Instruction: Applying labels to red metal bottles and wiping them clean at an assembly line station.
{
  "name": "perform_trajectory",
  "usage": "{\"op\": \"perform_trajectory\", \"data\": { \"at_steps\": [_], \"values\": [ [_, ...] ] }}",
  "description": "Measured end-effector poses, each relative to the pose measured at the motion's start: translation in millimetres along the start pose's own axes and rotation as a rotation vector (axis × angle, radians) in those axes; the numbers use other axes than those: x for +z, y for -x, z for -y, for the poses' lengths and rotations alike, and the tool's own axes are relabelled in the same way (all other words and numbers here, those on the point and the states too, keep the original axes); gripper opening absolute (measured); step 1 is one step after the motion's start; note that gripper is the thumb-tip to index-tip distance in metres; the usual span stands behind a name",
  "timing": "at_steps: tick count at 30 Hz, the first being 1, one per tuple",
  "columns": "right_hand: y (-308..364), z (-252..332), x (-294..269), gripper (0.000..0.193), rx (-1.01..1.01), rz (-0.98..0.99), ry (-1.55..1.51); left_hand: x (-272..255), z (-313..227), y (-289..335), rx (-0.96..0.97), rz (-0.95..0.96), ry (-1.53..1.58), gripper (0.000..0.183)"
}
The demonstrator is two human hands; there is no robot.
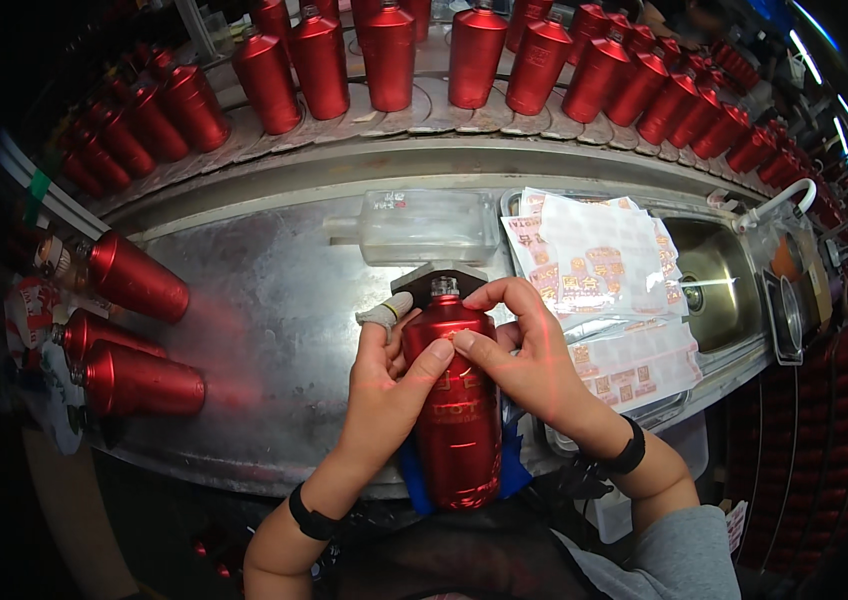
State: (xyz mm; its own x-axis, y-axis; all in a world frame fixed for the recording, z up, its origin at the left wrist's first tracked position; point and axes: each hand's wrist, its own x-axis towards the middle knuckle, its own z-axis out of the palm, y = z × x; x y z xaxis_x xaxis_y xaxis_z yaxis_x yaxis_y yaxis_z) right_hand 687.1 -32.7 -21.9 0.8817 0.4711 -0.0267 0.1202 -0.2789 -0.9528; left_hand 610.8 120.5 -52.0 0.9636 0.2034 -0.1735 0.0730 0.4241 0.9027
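the left hand [391,368] and right hand [522,352] clasp the shoulder of a red bottle [459,440], thumbs pressing its front, at a metal table's [274,300] near edge by blue cloth [516,465]. beyond lies a clear bottle [429,228]; rightward, printed sheets [604,240]; farther, a conveyor [426,108].

Black wristbands [630,446], a grey sleeve [689,555] and a whitish finger cover [384,312] are worn.

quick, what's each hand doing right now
Left hand: partly closed, holding the red bottle by its upper left side.
Right hand: partly closed, holding it by its upper right side.
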Motion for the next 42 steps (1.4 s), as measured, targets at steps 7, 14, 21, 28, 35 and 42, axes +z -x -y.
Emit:
{"op": "perform_trajectory", "data": {
  "at_steps": [7, 14, 21, 28, 35, 42],
  "values": [
    [-2, -3, -5, 0.032, 0.004, 0.045, -0.107, -2, 0, -1, -0.002, 0.028, 0.027, 0.065],
    [-3, -6, -1, 0.031, 0.072, 0.009, -0.147, 1, 0, -3, -0.047, 0.002, 0.040, 0.062],
    [-1, 0, -9, 0.031, 0.105, 0.081, -0.223, 2, 0, -4, -0.030, 0.014, 0.063, 0.057],
    [-2, -12, -1, 0.030, 0.080, 0.000, -0.211, 8, -3, -7, -0.050, -0.025, -0.012, 0.050],
    [3, -3, -7, 0.033, 0.146, 0.062, -0.287, 0, 1, -3, -0.078, -0.012, 0.003, 0.053],
    [27, -11, -4, 0.047, 0.085, 0.009, -0.231, -4, 3, 17, -0.084, 0.065, 0.043, 0.073]
  ]
}}
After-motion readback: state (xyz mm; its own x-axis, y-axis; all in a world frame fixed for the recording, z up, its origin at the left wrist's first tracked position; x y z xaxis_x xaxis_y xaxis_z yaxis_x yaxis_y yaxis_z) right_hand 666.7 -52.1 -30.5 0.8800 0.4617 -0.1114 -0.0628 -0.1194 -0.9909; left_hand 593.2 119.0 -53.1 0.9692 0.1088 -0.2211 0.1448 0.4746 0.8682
